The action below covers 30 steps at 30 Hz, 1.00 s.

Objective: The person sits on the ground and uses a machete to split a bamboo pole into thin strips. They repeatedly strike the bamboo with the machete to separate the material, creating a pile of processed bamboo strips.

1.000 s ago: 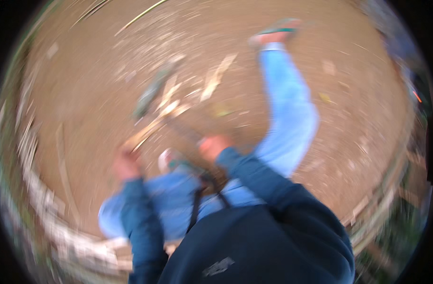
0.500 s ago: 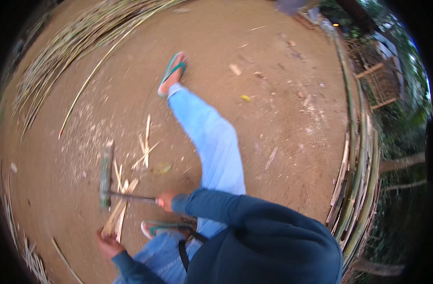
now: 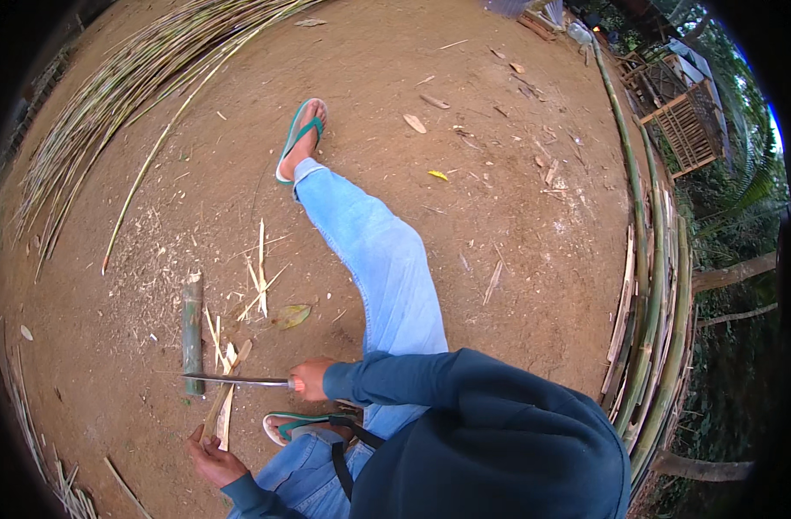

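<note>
Dirt point(image 3: 516, 277), brown and dry, fills most of the frame. The right hand point(image 3: 311, 379), low and just left of the middle, is wrapped around the end of a long knife point(image 3: 240, 380). The blade points left. It crosses over a thin, flat wood strip point(image 3: 216, 408) in the lower left of the frame, and its tip is over a green bamboo piece point(image 3: 192, 333). I cannot tell if the blade touches them. The left hand point(image 3: 216, 460), at the lower left, pinches the bottom end of the strip between thumb and fingers. The strip leans up and to the right. The bamboo piece lies on the dirt, its cut end toward the top. Pale split bits point(image 3: 261, 278) lie to its right, near a dull leaf point(image 3: 292, 317). One leg in blue pants point(image 3: 387, 251) stretches up the middle to a foot in a green-strapped sandal point(image 3: 302, 130). A big pile of long, thin sticks point(image 3: 153, 73) fills the upper left. Long poles point(image 3: 663, 320) lie along the right side.
</note>
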Motion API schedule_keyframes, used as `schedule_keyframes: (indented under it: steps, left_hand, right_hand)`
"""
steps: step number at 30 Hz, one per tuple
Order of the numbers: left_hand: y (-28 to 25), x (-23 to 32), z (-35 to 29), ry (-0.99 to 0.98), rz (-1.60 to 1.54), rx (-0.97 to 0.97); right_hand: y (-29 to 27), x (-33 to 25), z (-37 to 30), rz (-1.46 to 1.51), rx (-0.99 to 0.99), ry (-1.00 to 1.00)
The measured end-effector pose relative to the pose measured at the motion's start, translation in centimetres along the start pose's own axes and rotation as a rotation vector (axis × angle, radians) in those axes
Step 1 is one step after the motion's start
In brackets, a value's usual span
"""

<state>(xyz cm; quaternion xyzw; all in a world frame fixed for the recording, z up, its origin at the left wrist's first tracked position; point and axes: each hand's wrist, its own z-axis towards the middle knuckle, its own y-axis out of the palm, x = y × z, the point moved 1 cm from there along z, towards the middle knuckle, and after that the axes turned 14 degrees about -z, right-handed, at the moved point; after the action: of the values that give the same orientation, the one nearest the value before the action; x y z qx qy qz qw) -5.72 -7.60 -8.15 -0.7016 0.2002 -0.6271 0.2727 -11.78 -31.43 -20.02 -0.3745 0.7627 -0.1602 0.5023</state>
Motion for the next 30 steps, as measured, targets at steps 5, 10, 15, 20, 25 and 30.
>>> schedule_keyframes:
  steps: [5,10,15,20,25,30]
  left_hand:
    - [0.2,-6.0,1.4,0.004,-0.348,0.049]
    - [0.3,-5.7,1.5,-0.174,-0.784,0.169]
    - [-0.3,-0.1,0.9,0.058,-0.019,0.045]
    - [0.1,0.6,1.1,0.115,-0.034,0.049]
    - [0.2,-0.1,1.1,0.038,-0.057,0.093]
    - [-0.1,0.5,1.4,0.019,0.031,0.080]
  right_hand:
    - [-0.9,-3.3,-0.4,-0.059,-0.025,-0.146]
    - [1.6,0.5,2.5,0.052,-0.067,0.063]
    - [0.7,-1.6,1.2,-0.088,-0.061,0.012]
    - [0.9,2.8,4.3,-0.123,-0.127,0.230]
    - [0.7,1.0,2.9,-0.193,-0.064,0.108]
    - [2.3,4.7,6.2,-0.194,-0.040,0.313]
